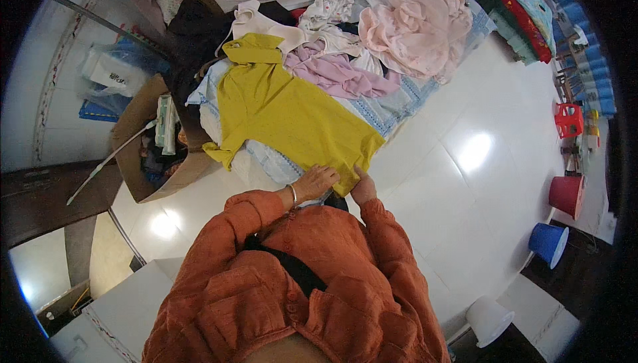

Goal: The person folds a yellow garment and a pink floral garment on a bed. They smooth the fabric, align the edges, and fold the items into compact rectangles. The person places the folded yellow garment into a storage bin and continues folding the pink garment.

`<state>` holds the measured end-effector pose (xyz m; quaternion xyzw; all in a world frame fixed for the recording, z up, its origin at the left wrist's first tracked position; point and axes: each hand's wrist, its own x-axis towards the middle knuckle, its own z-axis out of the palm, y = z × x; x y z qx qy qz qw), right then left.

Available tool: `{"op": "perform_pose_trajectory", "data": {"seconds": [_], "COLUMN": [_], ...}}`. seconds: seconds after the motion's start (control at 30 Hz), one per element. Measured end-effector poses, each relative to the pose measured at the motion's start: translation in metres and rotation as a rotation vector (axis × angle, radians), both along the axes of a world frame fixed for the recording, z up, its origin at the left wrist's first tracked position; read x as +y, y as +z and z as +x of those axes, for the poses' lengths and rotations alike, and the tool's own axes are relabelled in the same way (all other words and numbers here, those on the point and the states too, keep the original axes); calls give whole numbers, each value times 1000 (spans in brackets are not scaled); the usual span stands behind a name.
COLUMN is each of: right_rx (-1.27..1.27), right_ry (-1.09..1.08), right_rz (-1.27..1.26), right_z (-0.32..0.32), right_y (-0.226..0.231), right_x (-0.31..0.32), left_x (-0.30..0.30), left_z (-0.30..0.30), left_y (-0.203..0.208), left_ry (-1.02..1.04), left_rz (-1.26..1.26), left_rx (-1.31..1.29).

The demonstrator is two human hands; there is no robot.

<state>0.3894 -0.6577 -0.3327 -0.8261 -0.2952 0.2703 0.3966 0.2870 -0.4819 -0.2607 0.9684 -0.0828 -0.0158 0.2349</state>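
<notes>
A mustard-yellow collared shirt [279, 110] lies spread on the bed, its collar at the far left and its hem toward me. My left hand [315, 185], with a bangle at the wrist, is closed on the near side edge of the shirt by the hem. At the hem's corner, my right hand [363, 187] pinches the cloth between thumb and fingers. Beyond the shirt lie a lilac garment [339, 74], a cream top [262, 27] and a crumpled pale pink cloth [422, 24]. A blue and white patterned sheet [399, 107] shows beneath them.
Left of the bed, an open cardboard box [143, 183] holds various items, with a thin white stick leaning out. Dark clothing [193, 44] hangs near it. Along the right stand a red stool [568, 120], a red bucket [566, 195], a blue bucket [548, 243] and a white bucket [488, 320].
</notes>
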Motion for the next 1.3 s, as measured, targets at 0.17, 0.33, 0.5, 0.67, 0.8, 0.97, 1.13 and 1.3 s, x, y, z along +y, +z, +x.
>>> {"op": "perform_pose_trajectory", "data": {"seconds": [0.17,0.33,0.5,0.67,0.8,0.97,1.13,1.3], "right_rx": [750,793,614,890,638,2,-651,-238], "right_ry": [-564,-938,-1090,-1065,-788,-955,-284,220], "right_rz": [606,689,528,530,466,13,161,149], "right_z": [49,93,70,53,58,62,39,-17], "right_y": [-21,-17,-51,-40,-44,-57,-14,21], "right_x": [25,37,0,7,5,-7,45,105], "left_x": [5,4,1,15,54,106,144,163], "left_z": [3,0,-8,-26,-32,-72,-120,-109], "left_y": [16,0,-2,-19,-1,-13,-96,-75], "left_ry": [36,5,-95,-100,165,771,1416,1465], "left_rz": [-38,-139,-169,-222,-323,-468,-740,-1301], "left_rx": [-33,-65,120,112,162,131,135,27]}}
